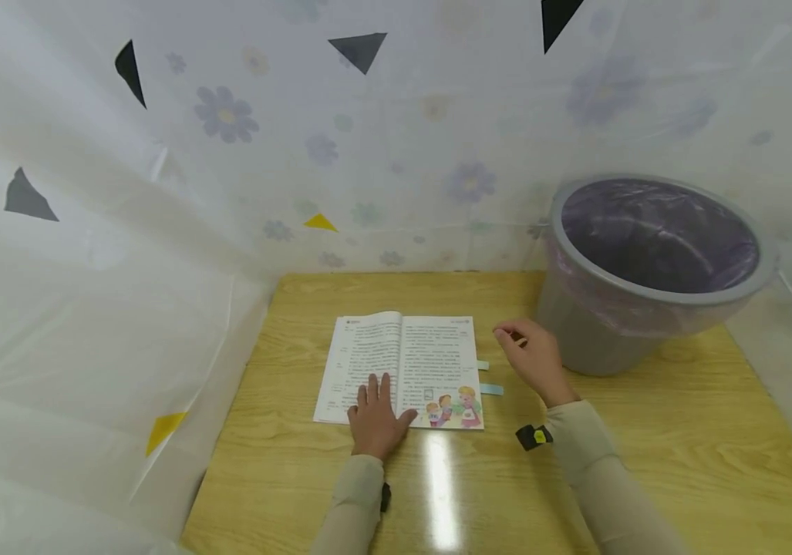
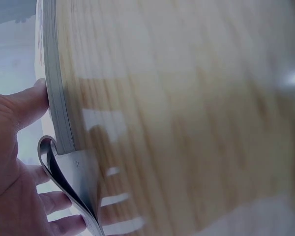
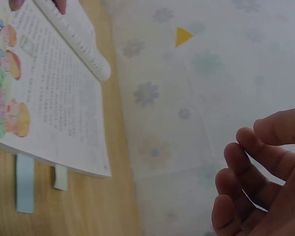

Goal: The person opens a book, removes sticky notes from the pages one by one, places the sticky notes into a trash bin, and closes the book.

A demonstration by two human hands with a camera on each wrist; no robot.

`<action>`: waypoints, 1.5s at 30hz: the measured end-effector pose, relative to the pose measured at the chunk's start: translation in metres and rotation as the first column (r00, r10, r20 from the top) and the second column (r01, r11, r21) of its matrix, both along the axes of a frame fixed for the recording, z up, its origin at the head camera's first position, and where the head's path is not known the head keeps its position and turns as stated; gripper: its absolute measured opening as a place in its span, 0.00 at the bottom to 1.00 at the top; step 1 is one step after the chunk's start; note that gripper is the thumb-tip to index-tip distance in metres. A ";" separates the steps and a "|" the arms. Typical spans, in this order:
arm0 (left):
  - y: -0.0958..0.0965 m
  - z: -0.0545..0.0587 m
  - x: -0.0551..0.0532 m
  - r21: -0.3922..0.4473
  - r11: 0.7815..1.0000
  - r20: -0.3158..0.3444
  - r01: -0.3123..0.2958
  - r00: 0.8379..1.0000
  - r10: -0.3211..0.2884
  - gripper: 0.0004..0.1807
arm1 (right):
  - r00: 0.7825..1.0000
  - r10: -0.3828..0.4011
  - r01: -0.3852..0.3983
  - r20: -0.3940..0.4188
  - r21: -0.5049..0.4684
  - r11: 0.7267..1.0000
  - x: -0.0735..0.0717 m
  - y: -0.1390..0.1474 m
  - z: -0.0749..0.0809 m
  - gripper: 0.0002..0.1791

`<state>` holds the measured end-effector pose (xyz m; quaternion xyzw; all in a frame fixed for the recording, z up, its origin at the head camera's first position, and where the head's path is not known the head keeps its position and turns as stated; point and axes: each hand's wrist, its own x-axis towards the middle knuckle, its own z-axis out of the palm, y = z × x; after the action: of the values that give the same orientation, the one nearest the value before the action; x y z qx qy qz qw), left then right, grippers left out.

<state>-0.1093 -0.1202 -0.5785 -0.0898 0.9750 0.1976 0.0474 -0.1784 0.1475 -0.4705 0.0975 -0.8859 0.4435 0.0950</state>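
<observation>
An open book (image 1: pixel 435 351) with printed text and a drawing of children lies on the wooden table. My left hand (image 1: pixel 376 422) rests on its lower part with fingers spread, near the fold; in the left wrist view the fingers (image 2: pixel 56 201) lie over a curved page. Out of the book's right edge stick a blue tab (image 1: pixel 491 389) and a shorter pale green tab (image 3: pixel 61 178). My right hand (image 1: pixel 533 358) hovers to the right of the book, fingers loosely bent and thumb close to the index fingertip. The right wrist view shows nothing held in it.
A grey trash bin (image 1: pixel 590 339) with a purple liner (image 1: pixel 645 231) stands at the back right, close to my right hand. Floral plastic sheeting (image 1: pixel 396 154) hangs behind and on both sides of the table (image 1: pixel 284 470).
</observation>
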 end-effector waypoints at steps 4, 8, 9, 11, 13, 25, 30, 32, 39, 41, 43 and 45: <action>0.000 -0.001 -0.001 0.008 1.000 0.013 0.004 1.000 -0.004 0.49 | 0.990 0.011 -0.018 0.143 0.053 0.998 -0.006 -0.001 -0.026 0.16; 0.001 -0.001 -0.001 0.006 1.000 0.015 0.008 1.000 -0.008 0.49 | 0.975 0.008 -0.027 0.223 0.083 0.996 -0.008 -0.003 -0.048 0.16; 0.002 -0.001 -0.001 0.003 1.000 0.014 0.009 1.000 -0.009 0.49 | 0.970 0.008 -0.030 0.244 0.083 0.996 -0.008 -0.004 -0.052 0.16; 0.002 -0.001 -0.002 -0.003 1.000 0.011 0.008 1.000 -0.008 0.49 | 0.957 0.010 -0.034 0.291 0.081 0.996 -0.009 -0.006 -0.060 0.17; 0.002 -0.002 -0.002 -0.008 1.000 0.008 0.008 1.000 -0.008 0.49 | 0.939 0.004 -0.029 0.345 0.068 0.997 -0.009 -0.009 -0.067 0.18; 0.001 -0.003 0.001 -0.011 1.000 0.007 0.008 1.000 -0.008 0.49 | 0.875 0.032 -0.055 0.484 0.033 0.998 -0.015 -0.017 -0.093 0.26; 0.000 -0.003 0.001 -0.021 1.000 0.006 0.005 1.000 -0.004 0.50 | 0.866 0.034 -0.054 0.498 0.025 0.998 -0.015 -0.018 -0.094 0.26; 0.000 -0.003 0.001 -0.020 1.000 0.008 0.002 1.000 -0.002 0.50 | 0.868 0.034 -0.056 0.496 0.030 0.998 -0.015 -0.019 -0.094 0.26; -0.001 -0.002 0.000 -0.008 1.000 0.014 -0.002 1.000 0.002 0.50 | 0.884 0.038 -0.058 0.467 0.030 0.998 -0.016 -0.020 -0.095 0.26; -0.001 -0.002 0.000 -0.002 1.000 0.008 -0.002 1.000 0.002 0.50 | 0.887 0.036 -0.053 0.460 0.024 0.998 -0.016 -0.020 -0.095 0.25; -0.002 -0.002 0.000 0.004 1.000 0.001 -0.002 1.000 0.002 0.50 | 0.888 0.032 -0.044 0.459 0.015 0.999 -0.016 -0.021 -0.095 0.25; -0.002 -0.002 0.000 0.007 1.000 -0.001 0.000 1.000 0.000 0.50 | 0.888 0.028 -0.035 0.458 0.006 0.999 -0.016 -0.021 -0.096 0.24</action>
<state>-0.1097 -0.1220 -0.5808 -0.0897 0.9744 0.2009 0.0471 -0.1940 0.1260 -0.5662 0.0053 -0.8847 0.4492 -0.1244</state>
